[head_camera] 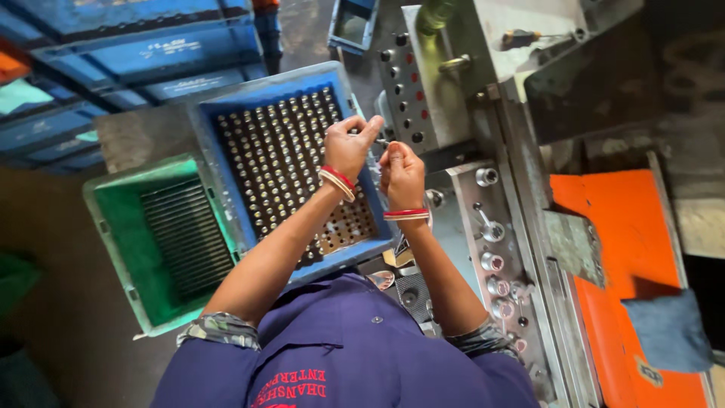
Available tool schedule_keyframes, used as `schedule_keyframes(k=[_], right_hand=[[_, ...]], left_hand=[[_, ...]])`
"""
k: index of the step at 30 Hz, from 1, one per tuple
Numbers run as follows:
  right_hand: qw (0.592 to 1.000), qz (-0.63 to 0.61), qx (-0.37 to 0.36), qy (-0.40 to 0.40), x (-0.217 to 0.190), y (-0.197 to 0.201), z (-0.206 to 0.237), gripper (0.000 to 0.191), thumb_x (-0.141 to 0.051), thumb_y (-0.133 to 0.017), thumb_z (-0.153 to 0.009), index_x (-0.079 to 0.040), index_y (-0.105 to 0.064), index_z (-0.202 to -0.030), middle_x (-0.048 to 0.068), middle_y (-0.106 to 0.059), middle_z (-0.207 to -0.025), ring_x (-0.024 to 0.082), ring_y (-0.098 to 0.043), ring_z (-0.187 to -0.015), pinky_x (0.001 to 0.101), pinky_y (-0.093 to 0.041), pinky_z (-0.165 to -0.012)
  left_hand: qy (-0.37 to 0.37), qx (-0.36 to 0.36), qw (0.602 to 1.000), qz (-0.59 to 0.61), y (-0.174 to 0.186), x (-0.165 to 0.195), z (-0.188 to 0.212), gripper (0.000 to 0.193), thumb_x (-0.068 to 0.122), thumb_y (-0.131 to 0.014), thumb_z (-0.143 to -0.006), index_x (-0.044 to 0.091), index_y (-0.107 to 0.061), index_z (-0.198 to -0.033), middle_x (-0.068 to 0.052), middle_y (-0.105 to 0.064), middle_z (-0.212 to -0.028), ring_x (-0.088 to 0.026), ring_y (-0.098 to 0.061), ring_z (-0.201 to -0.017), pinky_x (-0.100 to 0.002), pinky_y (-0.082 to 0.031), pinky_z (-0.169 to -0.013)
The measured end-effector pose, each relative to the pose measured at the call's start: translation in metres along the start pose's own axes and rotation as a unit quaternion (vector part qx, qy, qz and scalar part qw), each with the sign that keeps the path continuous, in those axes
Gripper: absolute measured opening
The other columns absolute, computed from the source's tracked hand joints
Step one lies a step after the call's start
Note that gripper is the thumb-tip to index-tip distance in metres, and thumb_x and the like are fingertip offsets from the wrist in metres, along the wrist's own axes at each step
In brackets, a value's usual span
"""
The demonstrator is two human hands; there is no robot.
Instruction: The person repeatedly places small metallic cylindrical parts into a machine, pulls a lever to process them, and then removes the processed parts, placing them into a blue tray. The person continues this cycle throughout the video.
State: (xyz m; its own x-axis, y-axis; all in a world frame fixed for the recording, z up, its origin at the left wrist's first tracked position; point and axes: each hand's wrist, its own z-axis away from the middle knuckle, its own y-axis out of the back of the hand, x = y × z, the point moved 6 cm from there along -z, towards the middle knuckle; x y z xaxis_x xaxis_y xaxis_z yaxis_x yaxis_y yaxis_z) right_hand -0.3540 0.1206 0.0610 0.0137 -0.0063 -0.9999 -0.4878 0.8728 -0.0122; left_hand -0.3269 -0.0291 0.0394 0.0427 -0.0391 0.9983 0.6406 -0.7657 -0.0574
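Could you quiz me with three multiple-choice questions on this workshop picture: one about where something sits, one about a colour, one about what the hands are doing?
1. Where is the green crate?
A. beside the blue crate, on the side away from the machine
B. on the orange surface
C. on top of the machine

2. What colour is the person's shirt?
A. yellow
B. dark blue
C. white

3. How are the left hand and right hand placed?
A. far apart
B. in pockets
C. close together at the machine's edge

Answers: 1 A, the two crates stand edge to edge; 2 B, the cloth is navy; 3 C, both hands are raised side by side, fingers pinched.
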Motion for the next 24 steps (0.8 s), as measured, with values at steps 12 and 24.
schedule_keyframes(k=[12,24], right_hand=[[0.979,0.152,-0.071,0.113,0.006,-0.053,0.0,0.039,-0.032,-0.05,-0.118,-0.007,-0.058,-0.089,-0.002,-0.045,-0.068,0.007,-0.04,-0.06,0.0259,-0.034,-0.053],[0.989,-0.115,-0.048,-0.074,0.004,-0.097,0.032,0.037,-0.036,-0.049,-0.111,-0.01,-0.053,-0.085,-0.008,-0.036,-0.06,0.002,-0.031,-0.047,0.0228,-0.022,-0.04]], left_hand=[[0.178,-0.063,0.98,0.056,0.092,-0.051,0.004,0.036,0.032,-0.079,-0.09,0.006,-0.07,-0.067,0.006,-0.057,-0.058,-0.004,-0.045,-0.052,-0.025,-0.033,-0.047],[0.025,0.102,0.994,0.017,0.104,0.014,0.033,0.038,0.028,-0.077,-0.094,0.003,-0.067,-0.068,0.003,-0.056,-0.058,-0.002,-0.042,-0.056,-0.026,-0.036,-0.049]])
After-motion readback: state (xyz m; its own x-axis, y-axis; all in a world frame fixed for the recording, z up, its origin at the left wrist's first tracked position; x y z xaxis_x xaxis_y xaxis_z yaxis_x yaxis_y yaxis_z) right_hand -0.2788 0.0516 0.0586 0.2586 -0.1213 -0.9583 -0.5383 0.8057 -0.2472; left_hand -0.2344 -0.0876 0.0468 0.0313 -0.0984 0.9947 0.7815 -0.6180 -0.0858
